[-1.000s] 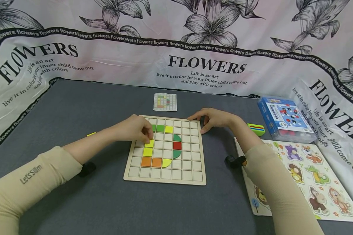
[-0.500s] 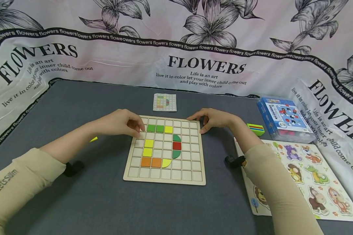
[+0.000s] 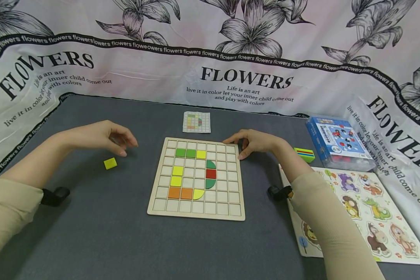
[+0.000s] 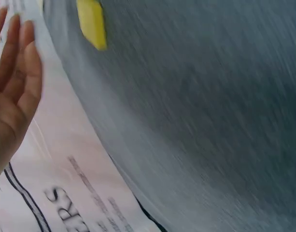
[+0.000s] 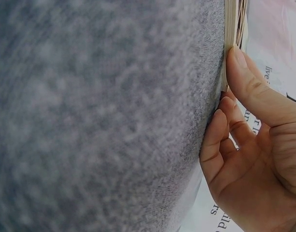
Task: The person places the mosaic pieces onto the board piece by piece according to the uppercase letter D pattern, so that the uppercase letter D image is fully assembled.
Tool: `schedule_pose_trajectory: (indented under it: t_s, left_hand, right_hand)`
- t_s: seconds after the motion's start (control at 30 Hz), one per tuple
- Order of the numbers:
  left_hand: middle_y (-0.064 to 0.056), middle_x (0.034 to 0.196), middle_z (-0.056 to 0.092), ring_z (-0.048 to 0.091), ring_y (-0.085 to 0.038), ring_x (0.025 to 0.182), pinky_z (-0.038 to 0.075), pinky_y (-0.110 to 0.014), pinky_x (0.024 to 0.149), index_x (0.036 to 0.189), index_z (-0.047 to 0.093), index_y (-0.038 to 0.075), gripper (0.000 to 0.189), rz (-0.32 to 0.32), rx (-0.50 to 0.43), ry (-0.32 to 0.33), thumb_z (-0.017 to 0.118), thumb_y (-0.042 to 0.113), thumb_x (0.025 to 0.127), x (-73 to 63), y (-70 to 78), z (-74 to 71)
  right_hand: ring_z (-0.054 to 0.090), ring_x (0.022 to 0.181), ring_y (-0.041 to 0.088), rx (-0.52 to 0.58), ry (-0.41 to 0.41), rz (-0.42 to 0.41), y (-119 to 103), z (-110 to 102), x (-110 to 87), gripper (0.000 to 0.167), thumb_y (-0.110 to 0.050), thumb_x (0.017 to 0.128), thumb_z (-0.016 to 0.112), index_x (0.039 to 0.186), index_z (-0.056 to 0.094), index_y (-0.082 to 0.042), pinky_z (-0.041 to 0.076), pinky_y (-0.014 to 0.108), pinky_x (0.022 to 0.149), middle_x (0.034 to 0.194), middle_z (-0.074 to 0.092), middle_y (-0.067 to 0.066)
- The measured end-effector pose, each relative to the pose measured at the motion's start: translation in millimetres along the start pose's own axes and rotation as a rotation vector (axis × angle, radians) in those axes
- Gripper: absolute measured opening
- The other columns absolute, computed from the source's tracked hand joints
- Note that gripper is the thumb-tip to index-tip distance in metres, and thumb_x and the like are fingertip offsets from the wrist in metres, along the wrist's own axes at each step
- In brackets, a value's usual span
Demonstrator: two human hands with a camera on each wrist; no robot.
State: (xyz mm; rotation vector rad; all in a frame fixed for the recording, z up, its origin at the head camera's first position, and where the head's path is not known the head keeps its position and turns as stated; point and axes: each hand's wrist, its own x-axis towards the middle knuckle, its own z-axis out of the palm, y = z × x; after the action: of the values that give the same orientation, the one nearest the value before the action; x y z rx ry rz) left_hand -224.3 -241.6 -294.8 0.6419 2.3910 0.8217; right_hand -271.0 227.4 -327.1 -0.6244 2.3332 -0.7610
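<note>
A wooden grid board (image 3: 222, 210) lies flat, with green, yellow, red and orange pieces in some of its squares. At its far right corner my right hand (image 3: 255, 140) holds the edge between thumb and forefinger; in the right wrist view the thumb (image 5: 239, 72) presses the board's side. Left of the board, my left hand (image 3: 103, 136) hovers with fingers loosely bent and nothing in them. A yellow square block (image 3: 110, 163) lies on the table just below that hand, apart from it. The left wrist view shows the same yellow block (image 4: 92, 24), blurred.
A small pattern card (image 3: 196, 121) lies behind the board. To the right are a striped block stack (image 3: 304, 154), a blue-lidded plastic box (image 3: 339, 140) and an animal picture board (image 3: 367, 210), partly under the right forearm. A flower-printed cloth (image 3: 154, 77) hangs at the back.
My left hand has left the yellow piece on the board and moved left, off the board, towards the yellow block, which now shows fully. The right hand has stayed at the corner.
</note>
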Motion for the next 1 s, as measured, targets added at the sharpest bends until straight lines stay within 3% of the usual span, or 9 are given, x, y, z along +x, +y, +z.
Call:
schedule_pose_trajectory:
  t_s: [0.1, 0.2, 0.43, 0.57, 0.77, 1.0]
  left_hand:
    - [-0.010, 0.131, 0.063, 0.058, -0.018, 0.112, 0.054, -0.026, 0.084, 0.127, 0.064, 0.011, 0.044, -0.038, -0.003, -0.059, 0.076, 0.013, 0.085, -4.8, -16.7, -6.4]
    - [-0.010, 0.132, 0.062, 0.055, -0.016, 0.111, 0.053, -0.026, 0.083, 0.126, 0.065, 0.011, 0.046, -0.058, -0.009, -0.091, 0.077, 0.010, 0.082, -8.8, -31.6, -10.3]
    - [0.004, 0.114, 0.062, 0.049, -0.011, 0.096, 0.051, -0.026, 0.076, 0.122, 0.068, 0.008, 0.046, -0.023, -0.070, -0.134, 0.080, 0.013, 0.079, -13.1, -52.9, -10.3]
    - [0.005, 0.113, 0.060, 0.045, -0.013, 0.095, 0.048, -0.026, 0.074, 0.121, 0.069, 0.008, 0.045, 0.010, -0.073, -0.162, 0.080, 0.014, 0.078, -11.5, -55.6, -8.6]
    - [-0.004, 0.118, 0.058, 0.043, -0.014, 0.097, 0.043, -0.025, 0.078, 0.116, 0.072, 0.013, 0.041, -0.001, -0.039, -0.175, 0.081, 0.013, 0.076, -8.4, -52.8, -7.4]
    - [-0.005, 0.116, 0.058, 0.043, -0.018, 0.100, 0.043, -0.025, 0.082, 0.107, 0.074, 0.015, 0.035, -0.013, 0.009, -0.166, 0.080, 0.006, 0.074, -7.3, -48.8, -5.3]
  right_hand:
    - [0.048, 0.089, 0.025, -0.008, 0.000, -0.007, 0, 0, 0.3, 0.065, -0.014, 0.081, 0.080, 0.141, 0.056, -0.023, 0.044, 0.035, 0.080, 0.136, 0.048, 0.012]
    - [0.048, 0.090, 0.025, -0.012, 0.002, -0.005, 1, 0, 0.8, 0.065, -0.014, 0.081, 0.081, 0.141, 0.056, -0.023, 0.043, 0.035, 0.080, 0.135, 0.048, 0.012]
    - [0.047, 0.091, 0.025, -0.013, 0.003, 0.012, 2, 0, 1.3, 0.065, -0.015, 0.081, 0.081, 0.141, 0.057, -0.024, 0.043, 0.035, 0.081, 0.136, 0.048, 0.013]
    - [0.047, 0.092, 0.026, -0.013, 0.007, 0.019, 2, -1, 1.0, 0.065, -0.016, 0.081, 0.081, 0.140, 0.057, -0.025, 0.043, 0.036, 0.080, 0.136, 0.048, 0.012]
    - [0.047, 0.093, 0.026, -0.024, 0.009, 0.021, 1, -1, 0.4, 0.064, -0.016, 0.081, 0.081, 0.140, 0.057, -0.025, 0.042, 0.036, 0.081, 0.135, 0.048, 0.012]
    - [0.047, 0.093, 0.026, -0.026, 0.009, 0.019, 1, -1, 0.5, 0.065, -0.016, 0.081, 0.081, 0.140, 0.057, -0.025, 0.042, 0.036, 0.081, 0.135, 0.049, 0.012]
